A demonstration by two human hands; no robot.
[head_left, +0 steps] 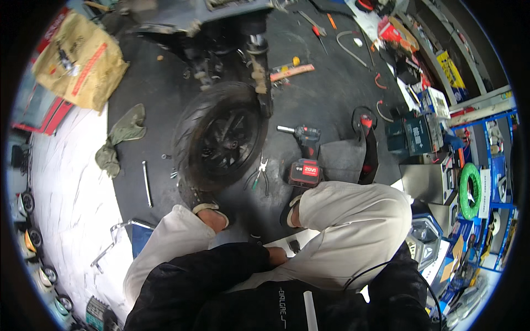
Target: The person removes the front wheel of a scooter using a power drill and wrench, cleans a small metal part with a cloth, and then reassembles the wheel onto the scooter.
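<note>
My left hand shows only in part at the end of a black sleeve, low between my legs. Its fingers are hidden, and a small dark object lies close beside it. My right arm hangs at the right, its hand out of sight. In front of my feet stands a black wheel, its tyre dusty, under the fork of a scooter. Pliers lie beside the wheel. To their right is a cordless impact wrench with a red and black battery and a socket on its nose.
On the dark mat lie a wrench, a crumpled grey-green cloth and a red-handled screwdriver. A brown paper sack stands at the far left. Boxes and a blue shelf with a green coil line the right.
</note>
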